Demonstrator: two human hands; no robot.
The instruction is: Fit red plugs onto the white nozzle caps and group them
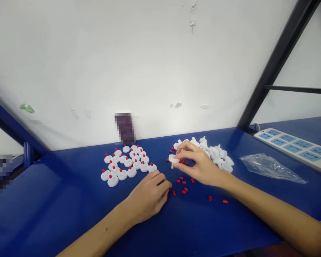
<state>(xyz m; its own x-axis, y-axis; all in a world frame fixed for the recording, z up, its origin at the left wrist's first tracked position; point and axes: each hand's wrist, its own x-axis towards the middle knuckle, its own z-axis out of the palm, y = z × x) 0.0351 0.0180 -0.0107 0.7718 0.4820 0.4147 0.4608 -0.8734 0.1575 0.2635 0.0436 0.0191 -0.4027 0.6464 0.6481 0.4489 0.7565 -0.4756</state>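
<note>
My right hand (196,162) pinches a white nozzle cap (173,159) between thumb and fingers, its thin spout pointing down. My left hand (151,192) is low over the blue table, fingers curled together; a red tip cap (170,187) shows at its fingertips. Several loose red tip caps (184,191) lie between and in front of the hands. Beyond the right hand is a heap of white nozzle caps (216,155) without red tips. Left of my left hand, several white caps with red tips (122,174) stand upright in a loose group.
The blue table (69,200) meets a white wall (155,64) at the back. A clear plastic bag (270,167) lies on the right, near a white power strip (296,146). A dark metal post (273,67) slants up at the right. A blurred dark purple object (125,127) stands against the wall.
</note>
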